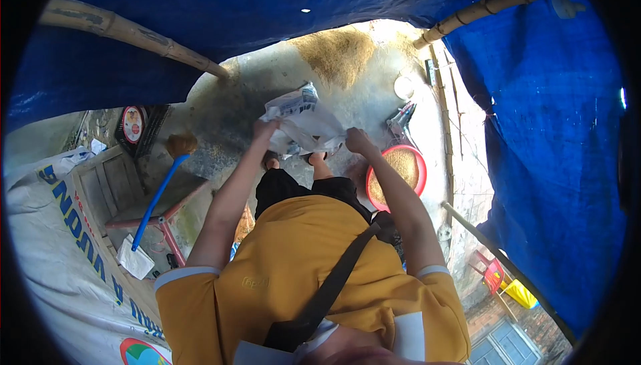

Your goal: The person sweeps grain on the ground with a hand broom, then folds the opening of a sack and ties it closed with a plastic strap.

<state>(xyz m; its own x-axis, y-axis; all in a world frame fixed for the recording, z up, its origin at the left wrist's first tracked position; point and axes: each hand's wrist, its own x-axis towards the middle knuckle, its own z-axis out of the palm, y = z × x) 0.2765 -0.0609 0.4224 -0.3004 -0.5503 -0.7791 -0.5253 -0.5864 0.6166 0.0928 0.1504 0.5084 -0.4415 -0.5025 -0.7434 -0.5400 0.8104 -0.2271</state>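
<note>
A white woven sack (310,128) with dark print on its far part is stretched between my two hands, in front of my legs. My left hand (265,129) is closed on the sack's left edge. On the opposite edge, my right hand (358,140) grips the sack with curled fingers. Just to the right of my legs, below my right forearm, a red basin (423,172) holds golden grain (402,162). My feet are partly visible below the sack on the concrete floor.
Grain lies in a heap (337,51) on the floor ahead. A blue-handled broom (159,198) leans by a small table (157,208) at left. Blue tarp (541,118) and bamboo poles (133,33) surround the space. A white round container (404,87) stands at far right.
</note>
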